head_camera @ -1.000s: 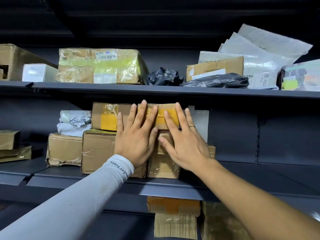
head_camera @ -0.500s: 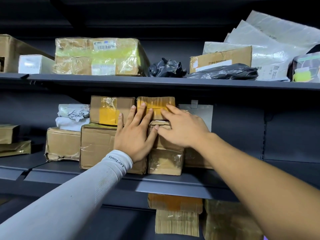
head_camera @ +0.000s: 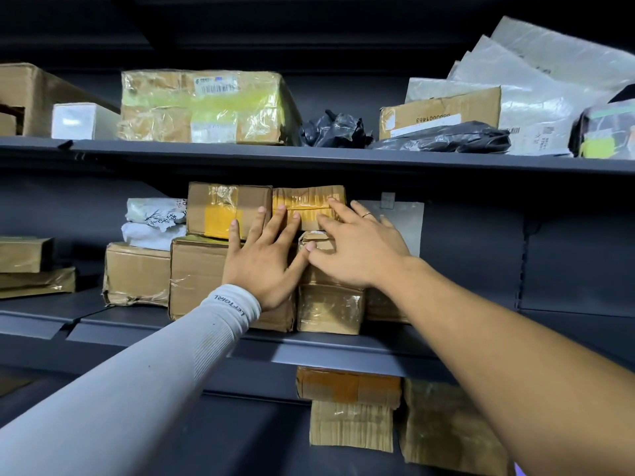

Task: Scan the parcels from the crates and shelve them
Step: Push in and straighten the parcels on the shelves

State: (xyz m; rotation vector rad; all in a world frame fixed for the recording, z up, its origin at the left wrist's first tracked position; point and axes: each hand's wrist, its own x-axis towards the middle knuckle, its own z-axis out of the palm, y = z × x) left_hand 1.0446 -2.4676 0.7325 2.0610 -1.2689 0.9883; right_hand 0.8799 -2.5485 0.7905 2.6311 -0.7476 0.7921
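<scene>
Brown corrugated cardboard banded in yellow tape: that is the small parcel being seated, on the middle shelf at the top of a stack, just under the upper shelf.

Head view, the only one: the left hand, in a grey sleeve, lies flat with fingers spread, its fingertips against the parcel's front face and the taped box just beside it, its palm over the big carton below. The right hand, a ring on one finger, also has straight fingers pressed to the parcel's front, its thumb near the narrow box underneath. Neither hand pinches anything; both push.

The risk, as I judge it: the parcel rests on an uneven base, a tall narrow box and a neighbour of a different height. A push harder on one side could skew it or tip the narrow box toward the shelf's open right. Letting go too early may let it slide forward.

The parcel's long axis runs left to right along the shelf edge, its broad taped face toward the camera.
</scene>
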